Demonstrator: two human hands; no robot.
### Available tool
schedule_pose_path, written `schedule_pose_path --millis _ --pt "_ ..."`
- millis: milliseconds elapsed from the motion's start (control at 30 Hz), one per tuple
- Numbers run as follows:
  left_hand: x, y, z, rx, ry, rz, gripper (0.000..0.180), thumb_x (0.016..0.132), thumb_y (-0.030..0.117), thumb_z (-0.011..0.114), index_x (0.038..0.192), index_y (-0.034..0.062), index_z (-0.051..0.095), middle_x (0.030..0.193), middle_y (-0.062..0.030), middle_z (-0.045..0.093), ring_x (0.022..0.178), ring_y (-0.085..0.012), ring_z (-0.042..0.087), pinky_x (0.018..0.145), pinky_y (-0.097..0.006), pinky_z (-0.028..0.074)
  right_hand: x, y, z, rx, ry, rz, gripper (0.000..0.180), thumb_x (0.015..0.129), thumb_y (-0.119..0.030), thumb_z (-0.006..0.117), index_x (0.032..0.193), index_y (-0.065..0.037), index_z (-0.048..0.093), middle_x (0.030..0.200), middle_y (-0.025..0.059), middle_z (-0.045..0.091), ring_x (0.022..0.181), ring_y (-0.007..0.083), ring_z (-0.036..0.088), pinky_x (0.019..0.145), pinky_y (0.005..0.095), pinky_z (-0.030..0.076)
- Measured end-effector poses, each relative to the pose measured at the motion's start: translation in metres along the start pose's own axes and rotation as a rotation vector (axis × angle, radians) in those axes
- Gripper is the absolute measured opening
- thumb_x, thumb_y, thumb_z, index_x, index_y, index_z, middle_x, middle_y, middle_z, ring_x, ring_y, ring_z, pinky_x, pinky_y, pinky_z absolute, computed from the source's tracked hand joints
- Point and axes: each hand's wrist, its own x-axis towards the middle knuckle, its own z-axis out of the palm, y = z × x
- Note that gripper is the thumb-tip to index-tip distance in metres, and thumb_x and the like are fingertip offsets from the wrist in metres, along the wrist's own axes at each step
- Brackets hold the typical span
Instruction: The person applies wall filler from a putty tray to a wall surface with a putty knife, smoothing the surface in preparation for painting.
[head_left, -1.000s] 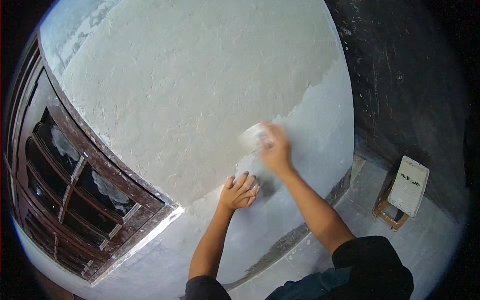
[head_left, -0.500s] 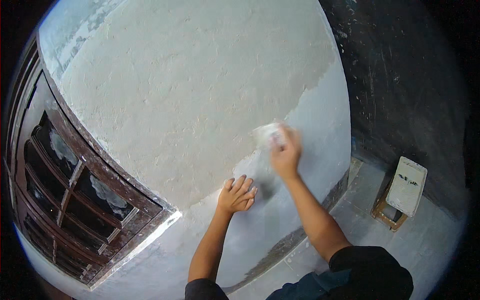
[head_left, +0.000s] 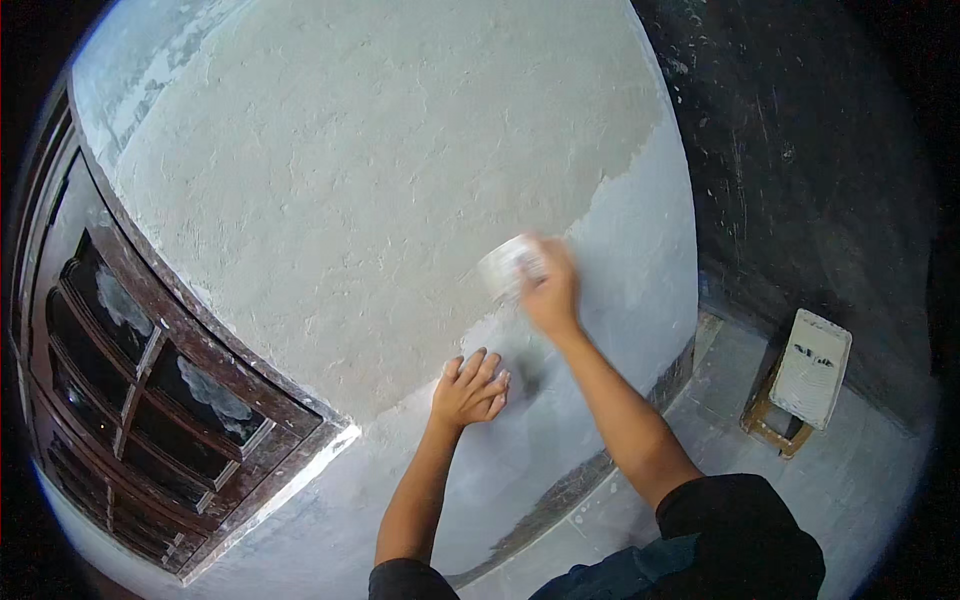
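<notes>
Big plastered wall (head_left: 380, 180) is filling most of the view, rough pale texture over most of it, smoother grey-white patch (head_left: 630, 280) running down its right side and lower part. Dark wooden window frame (head_left: 130, 400) with glass panes is sitting at lower left, pale sill edge below it. Dark wall is standing at right, light floor (head_left: 870, 480) beneath. Small wooden stool (head_left: 800, 385) with a paint-marked white top is standing on the floor at right, well apart from both hands. Right hand (head_left: 552, 290) is reaching up, grip closed around a pale blurred pad or sponge (head_left: 508, 265), pressing it on the wall right at the border between rough and smooth areas. Left hand (head_left: 470, 388) is lying flat on the wall lower down, fingers spread open, holding nothing, near a dark smudge.
</notes>
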Motion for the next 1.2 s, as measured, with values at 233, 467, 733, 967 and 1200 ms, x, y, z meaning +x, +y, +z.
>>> schedule_pose_path --millis 233,467,733,967,1200 --pt "0.004 -0.001 -0.006 0.020 0.020 0.004 0.025 0.075 0.032 0.061 0.096 0.0198 0.055 0.116 -0.0035 0.056 0.110 -0.0223 0.052 0.086 -0.042 0.035 -0.001 -0.029 -0.006 0.081 0.041 0.014 0.035 0.079 0.001 0.060 0.114 -0.003 0.060 0.100 0.0175 0.060 0.093 0.0335 0.058 0.081 0.0379 0.047" --pt "0.003 -0.001 -0.003 0.023 -0.029 -0.004 0.027 0.079 0.036 0.054 0.102 0.0218 0.054 0.119 -0.0055 0.056 0.111 -0.0228 0.053 0.089 -0.043 0.035 0.008 -0.003 -0.004 -0.061 0.288 0.220 0.037 0.078 0.002 0.060 0.114 -0.004 0.061 0.096 0.0156 0.059 0.091 0.0341 0.058 0.083 0.0392 0.046" --pt "0.000 0.000 -0.005 -0.009 -0.020 0.008 0.026 0.075 0.033 0.059 0.098 0.0206 0.054 0.117 -0.0047 0.056 0.109 -0.0224 0.052 0.085 -0.042 0.035 0.004 -0.008 0.007 -0.122 0.115 0.149 0.038 0.077 0.002 0.058 0.115 -0.001 0.059 0.103 0.0190 0.061 0.097 0.0341 0.058 0.087 0.0387 0.046" --pt "0.001 -0.001 -0.009 -0.018 -0.016 -0.012 0.028 0.078 0.033 0.055 0.103 0.0204 0.056 0.118 -0.0058 0.058 0.109 -0.0216 0.054 0.088 -0.041 0.037 -0.011 0.012 -0.007 -0.059 0.318 0.224 0.034 0.081 0.001 0.056 0.114 -0.002 0.058 0.103 0.0156 0.059 0.092 0.0330 0.059 0.081 0.0371 0.047" --pt "0.006 0.001 -0.009 -0.005 -0.053 -0.006 0.033 0.074 0.034 0.061 0.102 0.0176 0.056 0.114 -0.0057 0.057 0.109 -0.0229 0.053 0.084 -0.042 0.036 -0.021 0.029 -0.035 0.262 0.355 0.469 0.037 0.083 0.007 0.048 0.119 -0.001 0.049 0.106 0.0154 0.058 0.102 0.0266 0.057 0.089 0.0348 0.044"
